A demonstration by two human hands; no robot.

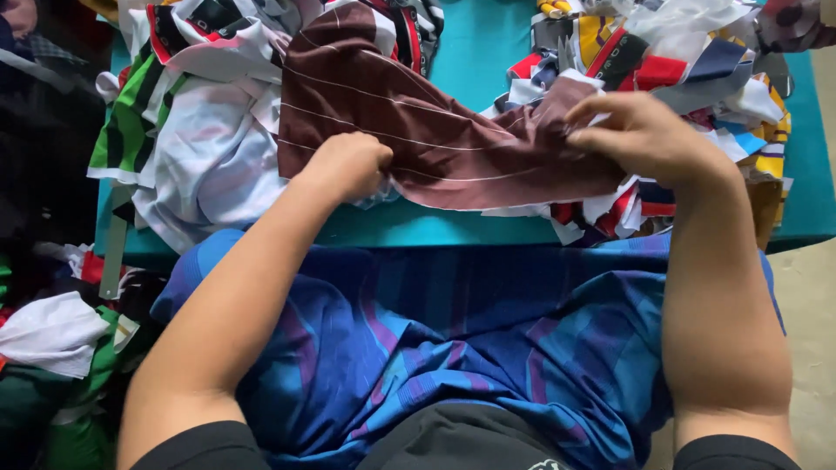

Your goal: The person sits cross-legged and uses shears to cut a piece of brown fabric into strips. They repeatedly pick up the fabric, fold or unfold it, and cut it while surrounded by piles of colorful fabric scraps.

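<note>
A maroon cloth piece with thin white stripes (409,122) lies stretched over the teal table (479,43). My left hand (348,164) is closed on its lower left edge. My right hand (640,130) pinches its right end, fingers curled over the fabric. Both forearms reach forward from the bottom of the view. A blue and purple striped cloth (453,339) is draped over my lap below the table's near edge.
A pile of white, green and black striped fabric (196,130) sits on the table's left. A heap of mixed red, yellow, blue and white scraps (697,61) fills the right. More green and white cloth (52,365) lies low at the left.
</note>
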